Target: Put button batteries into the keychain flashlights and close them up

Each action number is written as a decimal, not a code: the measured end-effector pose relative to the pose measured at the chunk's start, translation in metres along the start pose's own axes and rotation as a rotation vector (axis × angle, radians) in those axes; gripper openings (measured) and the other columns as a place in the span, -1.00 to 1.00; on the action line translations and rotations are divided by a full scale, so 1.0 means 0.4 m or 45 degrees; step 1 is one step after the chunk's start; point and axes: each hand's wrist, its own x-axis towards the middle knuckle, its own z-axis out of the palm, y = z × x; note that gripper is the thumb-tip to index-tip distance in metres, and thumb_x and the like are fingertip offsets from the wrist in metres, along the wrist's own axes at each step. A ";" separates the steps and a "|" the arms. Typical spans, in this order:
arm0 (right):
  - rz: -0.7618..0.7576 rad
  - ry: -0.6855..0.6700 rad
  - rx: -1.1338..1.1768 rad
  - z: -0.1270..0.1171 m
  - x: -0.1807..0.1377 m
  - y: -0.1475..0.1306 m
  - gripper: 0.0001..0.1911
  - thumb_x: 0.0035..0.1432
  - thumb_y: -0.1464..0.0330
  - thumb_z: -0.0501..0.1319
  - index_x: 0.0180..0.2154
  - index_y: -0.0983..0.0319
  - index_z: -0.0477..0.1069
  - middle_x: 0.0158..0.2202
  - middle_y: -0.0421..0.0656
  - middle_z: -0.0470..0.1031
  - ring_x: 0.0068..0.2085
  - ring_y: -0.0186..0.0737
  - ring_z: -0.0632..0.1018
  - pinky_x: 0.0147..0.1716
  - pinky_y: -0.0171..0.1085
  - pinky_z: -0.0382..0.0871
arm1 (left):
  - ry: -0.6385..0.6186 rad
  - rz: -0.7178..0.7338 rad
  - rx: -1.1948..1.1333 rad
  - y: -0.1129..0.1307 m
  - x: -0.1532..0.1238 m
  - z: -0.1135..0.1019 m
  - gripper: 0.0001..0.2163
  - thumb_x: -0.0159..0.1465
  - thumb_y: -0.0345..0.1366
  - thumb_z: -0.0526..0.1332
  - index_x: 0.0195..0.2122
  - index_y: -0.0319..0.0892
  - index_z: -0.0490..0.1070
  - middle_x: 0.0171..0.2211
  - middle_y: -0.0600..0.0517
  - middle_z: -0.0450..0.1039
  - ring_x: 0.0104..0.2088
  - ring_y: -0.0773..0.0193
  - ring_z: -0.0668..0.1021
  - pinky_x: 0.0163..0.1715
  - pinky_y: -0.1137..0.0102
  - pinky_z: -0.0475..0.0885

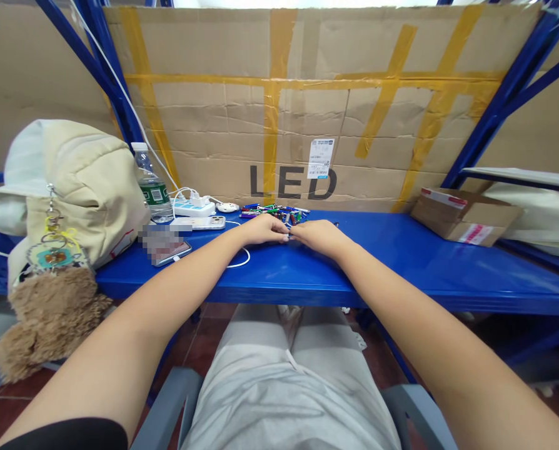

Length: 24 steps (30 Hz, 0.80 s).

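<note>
Pile of small colourful items (274, 214) noted at rear-centre of blue shelf (401, 262), close against the cardboard sheet (307, 112) marked "LED". Items too small to be identified individually.

Pile is located just beyond the fingertips of both hands, slightly to the left-hand side. Nearest pieces are seen just beside the knuckles; contact can't be confirmed.

Left hand (264, 229) is laid on the shelf, palm down, fingers curled inward. Right hand (319, 237) is laid opposite in the same posture. Fingertips of the two hands are brought together at centre, btwn pile and shelf front. Whether anything is pinched there can't be told: grip point is hidden by the fingers themselves. Both forearms are extended over the shelf's front edge.

Surroundings, recorded outward:
- White cable (242, 255) is looped on the shelf near the left wrist.
- Phone (169, 250), partly blurred, lies further left.
- Power strip (192, 206) w/ plugs, against the cardboard.
- Water bottle (152, 184), upright, beside a beige bag (73, 187).
- Plush keyring (49, 312) is hung from the bag, below shelf level.
- Cardboard box (464, 215), far right, well apart from the hands.
</note>
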 end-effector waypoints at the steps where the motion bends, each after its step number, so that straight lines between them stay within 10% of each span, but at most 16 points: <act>1: 0.001 0.000 0.003 0.001 0.000 0.000 -0.73 0.38 0.30 0.01 -0.06 0.18 0.45 -0.14 -0.06 0.59 -0.18 -0.13 0.56 -0.37 -0.30 0.15 | 0.003 0.001 0.003 0.000 0.000 0.000 -0.71 0.17 -0.17 0.27 -0.17 -0.23 0.59 -0.26 -0.01 0.62 -0.25 0.24 0.58 -0.24 0.43 0.38; 19: 0.134 0.051 0.229 0.026 0.006 0.011 -0.68 0.38 0.27 -0.05 -0.12 0.21 0.44 -0.11 -0.01 0.58 -0.17 -0.09 0.57 -0.27 -0.28 0.25 | 0.095 0.081 0.089 0.007 0.004 0.006 -0.71 0.18 -0.16 0.25 -0.19 -0.21 0.59 -0.31 0.04 0.62 -0.31 0.28 0.57 -0.27 0.46 0.38; 24: 0.164 0.167 0.646 0.030 0.008 0.026 -0.66 0.37 0.30 -0.05 -0.36 0.25 0.39 -0.36 -0.09 0.56 -0.34 -0.23 0.52 -0.31 -0.32 0.27 | 0.124 0.001 -0.026 0.004 0.007 0.005 -0.65 0.19 -0.11 0.24 -0.13 -0.25 0.56 -0.35 -0.03 0.61 -0.35 0.27 0.57 -0.35 0.46 0.38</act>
